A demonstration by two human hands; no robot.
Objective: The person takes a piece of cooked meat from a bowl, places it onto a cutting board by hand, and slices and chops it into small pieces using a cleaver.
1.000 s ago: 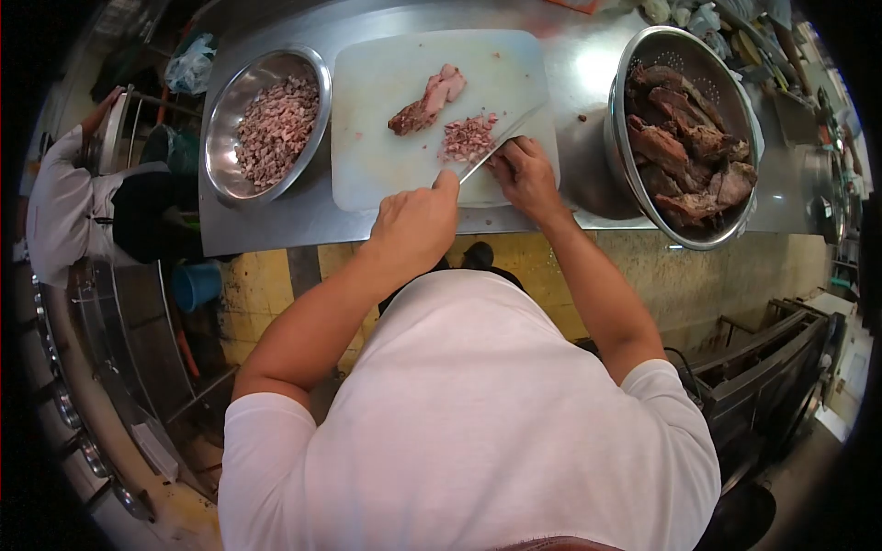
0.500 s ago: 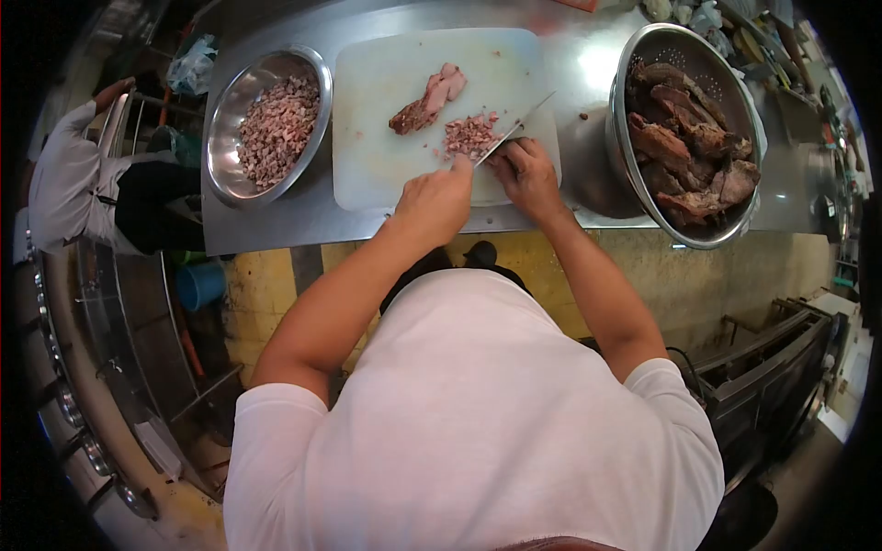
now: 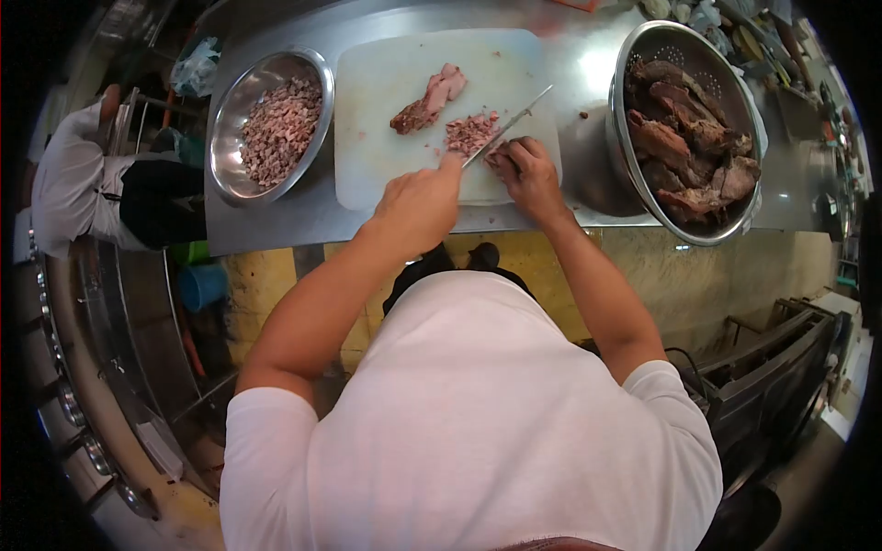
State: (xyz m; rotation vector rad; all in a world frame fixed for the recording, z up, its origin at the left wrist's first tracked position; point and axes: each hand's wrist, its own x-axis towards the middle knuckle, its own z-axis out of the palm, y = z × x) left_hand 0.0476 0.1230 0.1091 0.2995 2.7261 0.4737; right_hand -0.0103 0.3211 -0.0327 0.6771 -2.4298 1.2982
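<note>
My left hand [image 3: 421, 209] is closed around a knife [image 3: 514, 119], its blade slanting up and right across the white cutting board [image 3: 386, 69]. My right hand [image 3: 531, 181] has its fingers curled on a piece of meat [image 3: 497, 165] at the board's front right, just right of the blade. The fingers partly hide that piece. A small heap of chopped meat [image 3: 470, 134] lies left of the blade. Beyond it, a longer chunk of cooked meat [image 3: 430, 101] rests on the board, apart from both hands.
On the left, a steel bowl [image 3: 220, 151] holds diced meat. A steel colander [image 3: 620, 138] with large cooked meat pieces stands on the right. Both rest on the steel table [image 3: 574, 197]. A person in white [image 3: 72, 184] stands at far left. Bags and utensils lie at the back right.
My left hand has moved slightly left and toward me, drawing the knife away from my right fingertips. My right hand stays almost in place on the meat.
</note>
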